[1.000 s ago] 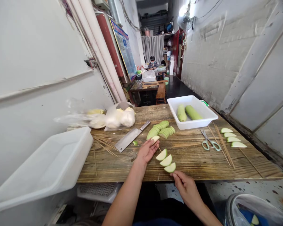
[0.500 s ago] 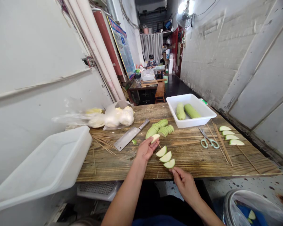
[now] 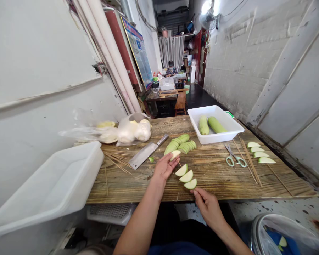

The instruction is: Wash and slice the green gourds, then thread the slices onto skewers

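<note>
My left hand (image 3: 164, 165) pinches a pale green gourd slice (image 3: 174, 154) at the tip of a thin bamboo skewer (image 3: 178, 162). Three more gourd slices (image 3: 186, 176) sit threaded along that skewer, lying on the wooden table (image 3: 218, 177). My right hand (image 3: 207, 206) grips the skewer's near end at the table's front edge, fingers closed. A pile of cut gourd slices (image 3: 180, 144) lies just beyond my left hand.
A cleaver (image 3: 146, 152) lies left of the slices, loose skewers (image 3: 116, 159) beside it. A white tray (image 3: 215, 124) holds two whole gourds. Scissors (image 3: 235, 157), more skewers and a finished skewer (image 3: 259, 154) lie right. A big white tub (image 3: 48, 187) stands left. A person sits far back.
My left hand has pushed the held slice slightly onto the skewer tip; my right hand crept a little forward along the skewer. The view shifted slightly.
</note>
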Action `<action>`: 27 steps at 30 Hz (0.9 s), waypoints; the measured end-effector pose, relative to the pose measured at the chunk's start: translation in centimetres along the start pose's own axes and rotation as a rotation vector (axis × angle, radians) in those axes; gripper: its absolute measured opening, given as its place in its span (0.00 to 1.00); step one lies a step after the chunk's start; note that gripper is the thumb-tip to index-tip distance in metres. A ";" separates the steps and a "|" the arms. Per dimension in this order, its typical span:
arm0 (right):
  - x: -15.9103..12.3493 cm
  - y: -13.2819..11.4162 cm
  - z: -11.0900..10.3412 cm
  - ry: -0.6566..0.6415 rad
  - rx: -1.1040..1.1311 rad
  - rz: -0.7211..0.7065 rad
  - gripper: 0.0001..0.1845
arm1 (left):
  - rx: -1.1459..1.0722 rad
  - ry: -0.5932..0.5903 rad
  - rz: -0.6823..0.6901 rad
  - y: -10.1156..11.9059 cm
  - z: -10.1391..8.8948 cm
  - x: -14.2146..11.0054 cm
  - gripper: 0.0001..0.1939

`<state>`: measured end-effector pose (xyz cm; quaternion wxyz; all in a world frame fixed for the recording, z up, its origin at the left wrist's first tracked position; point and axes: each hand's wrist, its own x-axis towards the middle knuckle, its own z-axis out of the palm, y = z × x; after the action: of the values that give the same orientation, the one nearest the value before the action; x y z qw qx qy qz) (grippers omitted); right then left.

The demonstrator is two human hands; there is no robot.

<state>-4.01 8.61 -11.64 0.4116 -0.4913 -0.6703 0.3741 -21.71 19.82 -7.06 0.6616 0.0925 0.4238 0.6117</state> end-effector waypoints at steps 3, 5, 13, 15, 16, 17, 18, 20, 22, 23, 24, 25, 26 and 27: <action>0.0 -0.1 0.0 0.015 0.012 -0.008 0.22 | 0.013 0.001 0.007 0.0 -0.1 0.0 0.07; 0.1 -0.2 0.0 0.022 0.015 -0.012 0.22 | 0.019 -0.006 0.013 0.0 0.0 -0.1 0.07; 0.0 -0.2 -0.1 0.033 0.009 -0.003 0.22 | 0.111 -0.056 0.001 0.3 0.1 -0.5 0.10; 0.1 -0.3 -0.1 0.039 0.015 -0.007 0.23 | 0.138 -0.072 -0.002 0.4 0.0 -0.6 0.10; 0.1 -0.4 -0.1 0.042 0.019 -0.009 0.23 | 0.148 -0.076 -0.003 0.5 0.0 -0.6 0.09; 0.1 -0.5 -0.1 0.047 0.021 -0.010 0.23 | 0.157 -0.078 -0.004 0.5 -0.1 -0.7 0.08; 0.2 -0.6 -0.1 0.052 0.022 -0.010 0.23 | 0.164 -0.081 -0.006 0.5 -0.1 -0.7 0.08; 0.3 -0.7 0.0 0.061 0.020 -0.008 0.23 | 0.168 -0.087 -0.010 0.6 -0.2 -0.8 0.07; 0.3 -0.8 0.1 0.059 0.021 -0.006 0.22 | 0.166 -0.094 -0.011 0.6 -0.2 -0.9 0.07; 0.4 -0.8 0.2 0.055 0.023 -0.005 0.22 | 0.165 -0.094 -0.011 0.5 -0.2 -0.9 0.06; 0.4 -0.8 0.3 0.050 0.024 -0.004 0.22 | 0.165 -0.093 -0.011 0.5 -0.2 -1.0 0.06; 0.4 -0.8 0.4 0.048 0.023 -0.004 0.22 | 0.166 -0.089 -0.010 0.5 -0.1 -1.0 0.06; 0.4 -0.7 0.4 0.048 0.020 -0.006 0.22 | 0.167 -0.085 -0.010 0.5 0.0 -1.1 0.06; 0.4 -0.7 0.5 0.051 0.015 -0.009 0.22 | 0.168 -0.081 -0.008 0.5 0.1 -1.1 0.06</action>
<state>-4.79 8.82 -11.16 0.4339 -0.4947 -0.6589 0.3645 -21.89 18.94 -6.18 0.6707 0.1706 0.4470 0.5669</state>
